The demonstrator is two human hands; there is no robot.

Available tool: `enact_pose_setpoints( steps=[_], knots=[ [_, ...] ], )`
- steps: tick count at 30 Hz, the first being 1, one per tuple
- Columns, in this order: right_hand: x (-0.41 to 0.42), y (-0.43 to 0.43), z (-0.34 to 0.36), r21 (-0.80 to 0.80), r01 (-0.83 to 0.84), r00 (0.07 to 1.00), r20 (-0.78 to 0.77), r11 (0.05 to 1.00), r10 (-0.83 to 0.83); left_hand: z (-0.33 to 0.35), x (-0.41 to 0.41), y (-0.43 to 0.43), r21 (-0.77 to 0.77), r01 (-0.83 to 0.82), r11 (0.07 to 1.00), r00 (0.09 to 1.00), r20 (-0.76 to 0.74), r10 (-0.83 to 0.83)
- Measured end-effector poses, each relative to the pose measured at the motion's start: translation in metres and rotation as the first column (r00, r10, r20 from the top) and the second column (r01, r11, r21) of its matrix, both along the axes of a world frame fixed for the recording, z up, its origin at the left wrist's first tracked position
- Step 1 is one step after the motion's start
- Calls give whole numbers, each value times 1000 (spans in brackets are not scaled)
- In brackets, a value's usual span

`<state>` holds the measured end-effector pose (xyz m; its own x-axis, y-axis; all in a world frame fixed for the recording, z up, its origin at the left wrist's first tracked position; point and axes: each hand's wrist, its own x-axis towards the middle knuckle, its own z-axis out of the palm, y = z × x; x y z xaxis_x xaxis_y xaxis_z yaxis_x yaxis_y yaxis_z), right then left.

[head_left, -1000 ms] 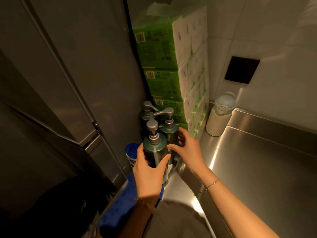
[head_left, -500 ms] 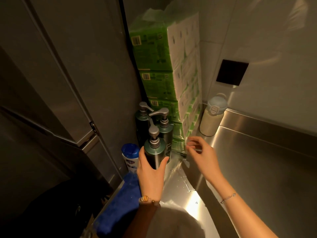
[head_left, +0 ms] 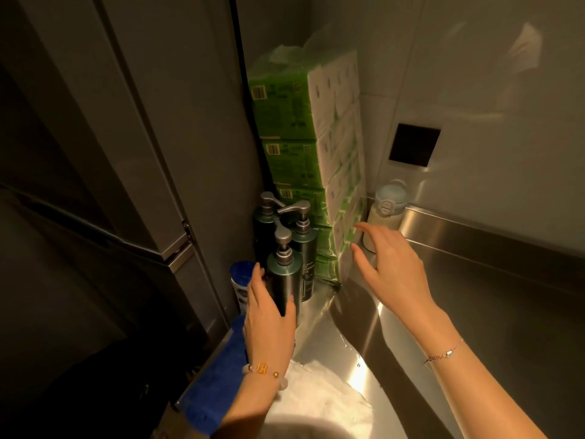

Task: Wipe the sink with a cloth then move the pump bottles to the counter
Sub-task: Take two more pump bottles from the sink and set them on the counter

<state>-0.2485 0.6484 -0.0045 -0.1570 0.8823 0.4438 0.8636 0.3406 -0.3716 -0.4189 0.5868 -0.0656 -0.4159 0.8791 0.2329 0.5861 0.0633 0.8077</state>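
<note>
Three dark green pump bottles with grey pumps stand in the steel counter's back left corner. My left hand (head_left: 269, 315) is wrapped around the nearest pump bottle (head_left: 285, 277), thumb on its left and fingers on its right. The middle pump bottle (head_left: 304, 248) and the rear pump bottle (head_left: 264, 217) stand behind it, untouched. My right hand (head_left: 389, 267) hovers open to the right of the bottles, fingers spread, holding nothing. A blue cloth (head_left: 215, 381) lies along the counter's left edge under my left forearm.
Stacked green tissue packs (head_left: 304, 160) fill the corner behind the bottles. A pale flask with a blue lid (head_left: 384, 213) stands by the wall. A blue-capped white bottle (head_left: 242, 283) sits left of the pumps. The steel counter (head_left: 474, 312) stretches right. White fabric (head_left: 316, 397) lies near me.
My right hand has let go of the bottles and moved right and up, opening wide. My left hand has stayed on the nearest pump bottle.
</note>
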Motion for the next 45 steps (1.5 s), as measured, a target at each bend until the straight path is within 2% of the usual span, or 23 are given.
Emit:
enact_pose_setpoints(
  steps=[3, 5, 10, 14, 23, 27, 31, 38, 45],
  knots=[
    [1, -9, 11, 34, 10, 1000, 14, 999, -11, 26, -9, -15, 117, -12, 993, 988, -150, 30],
    [1, -15, 17, 50, 8, 1000, 17, 999, -9, 44, -17, -19, 161, 44, 986, 972, -233, -5],
    [6, -34, 29, 77, 8, 1000, 8, 997, -8, 75, -27, -23, 154, 161, 975, 853, -518, -59],
    [15, -51, 33, 95, 31, 999, -20, 995, -29, 89, -17, -30, 131, 210, 969, 775, -626, -84],
    [45, -87, 32, 77, 125, 992, -20, 989, -124, 98, 16, -30, 205, 352, 913, 709, -695, -117],
    [51, -104, 31, 58, 190, 982, -22, 980, -189, 100, 28, -26, 208, 455, 866, 710, -672, -212],
    [54, -123, 34, 62, 306, 952, -52, 950, -303, 103, 36, -21, 207, 558, 803, 666, -689, -286],
    [56, -168, 33, 55, 553, 832, 1, 831, -554, 99, 46, -21, 186, 743, 642, 565, -689, -454],
    [59, -240, 35, 75, 784, 616, 32, 617, -787, 91, 75, -34, 187, 884, 428, 428, -689, -585]
  ],
)
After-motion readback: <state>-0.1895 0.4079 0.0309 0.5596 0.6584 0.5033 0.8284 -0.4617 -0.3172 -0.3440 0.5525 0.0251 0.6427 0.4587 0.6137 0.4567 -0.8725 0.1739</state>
